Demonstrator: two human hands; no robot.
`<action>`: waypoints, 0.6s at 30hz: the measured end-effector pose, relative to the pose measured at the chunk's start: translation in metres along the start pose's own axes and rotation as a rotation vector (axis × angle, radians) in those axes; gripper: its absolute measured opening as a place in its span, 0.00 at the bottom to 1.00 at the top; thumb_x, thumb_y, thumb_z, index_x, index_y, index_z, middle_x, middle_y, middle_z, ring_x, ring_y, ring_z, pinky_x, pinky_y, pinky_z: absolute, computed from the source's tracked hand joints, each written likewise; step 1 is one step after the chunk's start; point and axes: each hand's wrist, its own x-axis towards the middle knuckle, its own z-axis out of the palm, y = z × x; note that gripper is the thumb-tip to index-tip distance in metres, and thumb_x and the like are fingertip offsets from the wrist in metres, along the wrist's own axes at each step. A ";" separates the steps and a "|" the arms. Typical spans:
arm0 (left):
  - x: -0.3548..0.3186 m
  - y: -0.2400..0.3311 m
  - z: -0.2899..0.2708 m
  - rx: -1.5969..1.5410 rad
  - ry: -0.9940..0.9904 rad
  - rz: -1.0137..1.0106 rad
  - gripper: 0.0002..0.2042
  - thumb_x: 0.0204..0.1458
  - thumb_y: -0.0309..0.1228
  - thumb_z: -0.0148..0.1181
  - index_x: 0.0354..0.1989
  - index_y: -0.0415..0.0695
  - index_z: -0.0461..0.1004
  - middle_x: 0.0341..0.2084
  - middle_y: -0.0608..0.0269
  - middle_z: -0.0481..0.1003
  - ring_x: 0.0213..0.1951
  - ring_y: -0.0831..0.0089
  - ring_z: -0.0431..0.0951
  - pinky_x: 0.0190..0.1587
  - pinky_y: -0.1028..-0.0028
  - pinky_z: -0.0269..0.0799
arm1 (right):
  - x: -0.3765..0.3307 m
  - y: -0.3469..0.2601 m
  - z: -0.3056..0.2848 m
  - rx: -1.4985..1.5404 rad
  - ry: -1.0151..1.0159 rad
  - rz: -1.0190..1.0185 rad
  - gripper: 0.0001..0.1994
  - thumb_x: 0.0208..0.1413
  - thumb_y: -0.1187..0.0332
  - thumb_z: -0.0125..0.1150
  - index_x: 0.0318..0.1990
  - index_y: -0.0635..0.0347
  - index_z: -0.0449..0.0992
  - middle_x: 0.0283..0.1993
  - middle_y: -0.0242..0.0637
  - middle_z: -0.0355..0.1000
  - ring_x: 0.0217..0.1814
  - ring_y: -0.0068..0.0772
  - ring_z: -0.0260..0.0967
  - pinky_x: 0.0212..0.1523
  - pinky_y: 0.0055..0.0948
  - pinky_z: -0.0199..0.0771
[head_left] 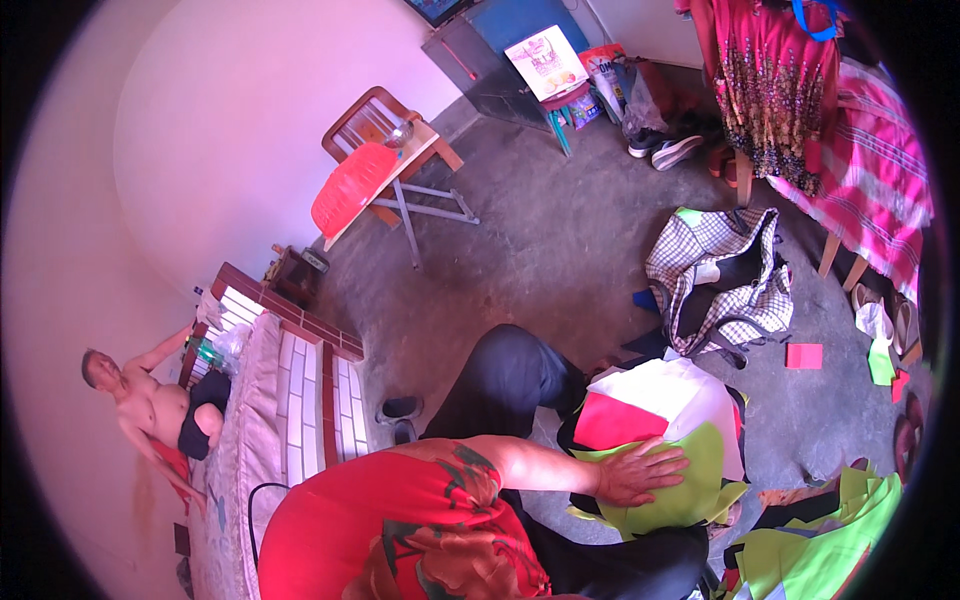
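My left hand (640,473) rests palm down, fingers apart, on a lime-green fabric piece (697,455) atop a pile of flat cut pieces. White pieces (672,388) and a red piece (612,422) show beside it in the pile, with black edges at its sides. The pile lies beside my legs in dark trousers (505,385). My right hand is out of sight. Nearby at the lower right is a second heap of lime-green pieces (825,550), mixed with black ones.
A checked bag (715,280) gapes open on the floor near a small red piece (803,356). Behind are a folding table (405,170), a chair (365,115) and cloth-draped furniture (860,180). Another person (165,400) sits on a bed (240,440) at left.
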 end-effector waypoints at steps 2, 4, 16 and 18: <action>0.001 0.000 0.001 0.007 0.013 0.008 0.30 0.55 0.46 0.43 0.64 0.45 0.55 0.69 0.56 0.45 0.70 0.59 0.40 0.68 0.48 0.29 | 0.000 0.002 0.000 -0.003 0.008 0.005 0.18 0.59 0.64 0.50 0.52 0.66 0.70 0.46 0.50 0.68 0.48 0.47 0.64 0.47 0.45 0.65; 0.000 0.001 -0.001 -0.001 -0.005 0.003 0.29 0.55 0.45 0.43 0.64 0.44 0.55 0.68 0.55 0.45 0.70 0.59 0.40 0.68 0.48 0.29 | -0.001 0.005 0.000 -0.001 0.010 0.004 0.18 0.59 0.64 0.50 0.52 0.66 0.70 0.47 0.50 0.67 0.49 0.49 0.63 0.48 0.46 0.64; 0.001 -0.002 0.007 0.006 0.033 0.032 0.31 0.54 0.45 0.46 0.64 0.45 0.54 0.69 0.56 0.45 0.70 0.58 0.41 0.67 0.47 0.29 | -0.005 0.022 0.007 -0.063 0.037 0.003 0.19 0.59 0.62 0.49 0.52 0.68 0.69 0.49 0.55 0.66 0.52 0.55 0.61 0.52 0.52 0.61; 0.003 0.001 0.000 -0.006 -0.011 0.004 0.30 0.54 0.45 0.46 0.64 0.45 0.54 0.69 0.56 0.45 0.70 0.59 0.41 0.67 0.47 0.29 | -0.008 0.025 0.009 -0.071 0.048 0.005 0.19 0.59 0.62 0.48 0.52 0.68 0.69 0.49 0.56 0.66 0.53 0.57 0.61 0.52 0.52 0.61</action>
